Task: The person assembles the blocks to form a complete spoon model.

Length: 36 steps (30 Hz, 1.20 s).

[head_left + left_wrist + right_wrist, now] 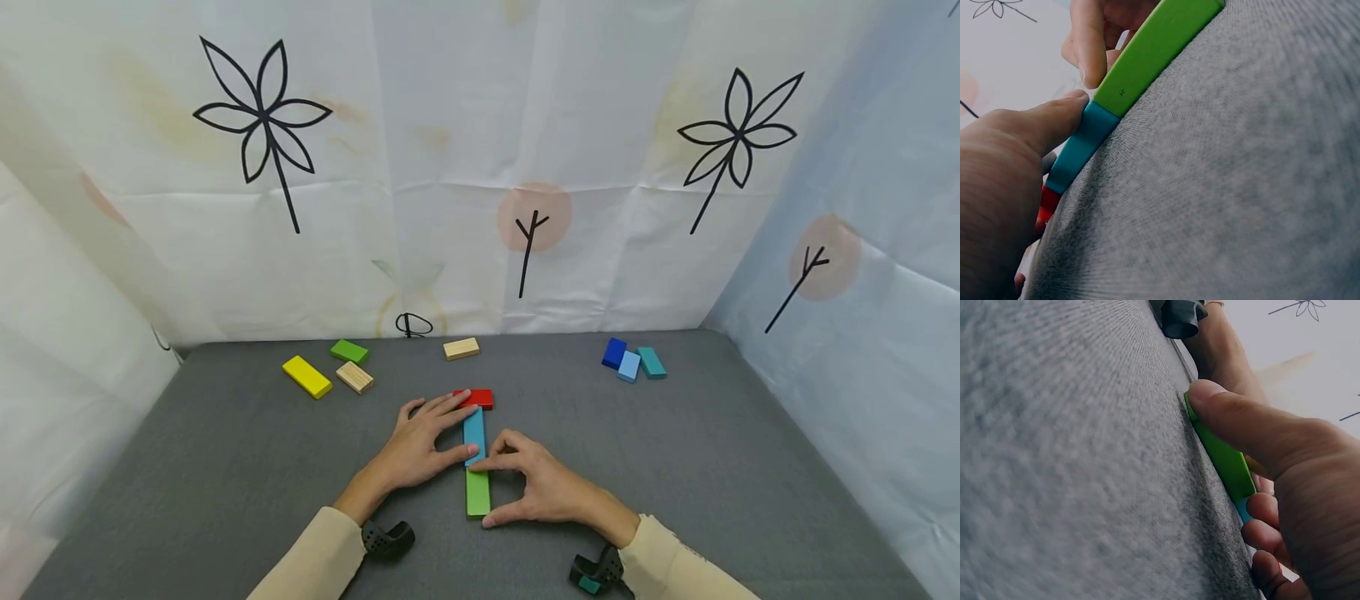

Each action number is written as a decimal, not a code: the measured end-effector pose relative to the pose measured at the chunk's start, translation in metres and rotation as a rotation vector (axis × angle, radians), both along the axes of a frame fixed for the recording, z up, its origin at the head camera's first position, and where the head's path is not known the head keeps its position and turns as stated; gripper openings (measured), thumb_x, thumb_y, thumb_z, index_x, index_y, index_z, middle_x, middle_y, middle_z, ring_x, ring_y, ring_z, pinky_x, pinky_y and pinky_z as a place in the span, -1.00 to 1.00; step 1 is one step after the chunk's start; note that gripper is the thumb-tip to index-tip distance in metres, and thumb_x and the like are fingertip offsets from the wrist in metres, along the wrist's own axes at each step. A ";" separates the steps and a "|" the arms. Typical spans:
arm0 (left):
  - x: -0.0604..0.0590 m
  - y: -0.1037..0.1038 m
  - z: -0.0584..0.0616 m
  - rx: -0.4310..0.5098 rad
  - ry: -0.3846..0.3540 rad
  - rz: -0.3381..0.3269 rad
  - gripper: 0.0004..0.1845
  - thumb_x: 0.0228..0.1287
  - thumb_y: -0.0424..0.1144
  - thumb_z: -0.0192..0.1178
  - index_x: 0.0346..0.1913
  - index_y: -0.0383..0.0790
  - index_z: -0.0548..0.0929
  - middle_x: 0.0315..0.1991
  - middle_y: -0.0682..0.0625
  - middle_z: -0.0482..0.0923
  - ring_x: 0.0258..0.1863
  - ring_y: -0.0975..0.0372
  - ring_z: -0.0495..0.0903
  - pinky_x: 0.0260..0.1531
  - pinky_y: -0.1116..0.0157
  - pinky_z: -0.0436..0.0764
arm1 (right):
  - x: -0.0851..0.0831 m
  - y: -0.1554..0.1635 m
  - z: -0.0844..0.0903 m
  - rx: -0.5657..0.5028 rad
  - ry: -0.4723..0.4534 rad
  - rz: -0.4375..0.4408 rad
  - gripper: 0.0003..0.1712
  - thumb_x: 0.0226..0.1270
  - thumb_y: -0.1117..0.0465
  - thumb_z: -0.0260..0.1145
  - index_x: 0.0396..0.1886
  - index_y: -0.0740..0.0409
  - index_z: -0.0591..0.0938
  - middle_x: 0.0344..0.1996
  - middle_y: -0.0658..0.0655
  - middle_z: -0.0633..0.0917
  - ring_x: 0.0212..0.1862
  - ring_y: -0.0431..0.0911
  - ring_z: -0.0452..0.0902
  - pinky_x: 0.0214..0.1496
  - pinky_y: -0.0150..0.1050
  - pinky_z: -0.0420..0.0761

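Observation:
A light green block (477, 496), a blue block (474, 429) and a red block (480, 399) lie end to end in the head view. Red lies crosswise at the far end. My left hand (414, 446) reaches in from the left with its fingers extended. Its thumb touches the blue block near the green joint, and its other fingertips rest by the blue block's far end and on the red one. The right hand (543, 486) spans the green block lengthwise, thumb (1213, 403) at its near end and index finger at the end meeting blue.
Back left lie a yellow block (307, 377), a green block (349, 352) and a wooden block (355, 377). Another wooden block (461, 349) lies back centre. Dark blue (613, 352), light blue (628, 367) and teal (652, 363) blocks sit back right. White curtains border the grey table (720, 467).

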State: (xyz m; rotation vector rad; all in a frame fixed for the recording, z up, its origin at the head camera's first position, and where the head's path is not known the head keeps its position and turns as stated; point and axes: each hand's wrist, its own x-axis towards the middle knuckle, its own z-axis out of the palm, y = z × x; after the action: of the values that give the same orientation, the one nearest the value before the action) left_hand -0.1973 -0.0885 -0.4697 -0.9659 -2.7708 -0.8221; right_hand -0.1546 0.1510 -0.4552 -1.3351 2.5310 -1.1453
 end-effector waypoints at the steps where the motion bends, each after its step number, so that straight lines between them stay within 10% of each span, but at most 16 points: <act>1: 0.000 0.000 0.000 -0.002 -0.003 0.002 -0.30 0.19 0.32 0.05 0.35 0.10 0.36 0.41 0.14 0.13 0.37 0.10 0.14 0.21 -0.15 -0.07 | 0.000 0.000 0.000 0.002 0.001 -0.001 -0.29 -0.05 -0.15 0.49 0.16 -0.11 0.58 -0.14 -0.14 0.40 -0.13 -0.19 0.36 -0.15 -0.36 0.40; 21: -0.001 0.001 0.000 -0.023 -0.003 -0.002 -0.27 0.21 0.35 0.00 0.39 0.15 0.28 0.44 0.17 0.06 0.38 0.14 0.11 0.23 -0.15 -0.09 | -0.014 0.013 0.007 -0.093 -0.072 0.016 -0.44 -0.02 -0.06 0.50 0.04 -0.06 0.64 -0.24 0.00 0.53 -0.29 -0.12 0.41 -0.30 -0.28 0.47; 36: 0.001 0.000 0.002 -0.042 0.027 -0.015 -0.14 0.05 0.46 0.04 0.39 0.12 0.28 0.44 0.14 0.07 0.39 0.10 0.10 0.21 -0.18 -0.09 | -0.063 0.095 0.010 -0.178 0.083 -0.517 -0.54 0.10 0.12 0.45 0.01 0.16 0.64 -0.23 0.14 0.60 -0.20 -0.02 0.49 -0.26 -0.23 0.46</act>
State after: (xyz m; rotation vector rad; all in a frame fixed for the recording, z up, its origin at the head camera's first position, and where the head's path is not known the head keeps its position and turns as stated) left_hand -0.1959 -0.0881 -0.4681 -0.9988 -2.7720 -0.7498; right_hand -0.2179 0.2460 -0.4450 -0.7758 2.9978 -1.4465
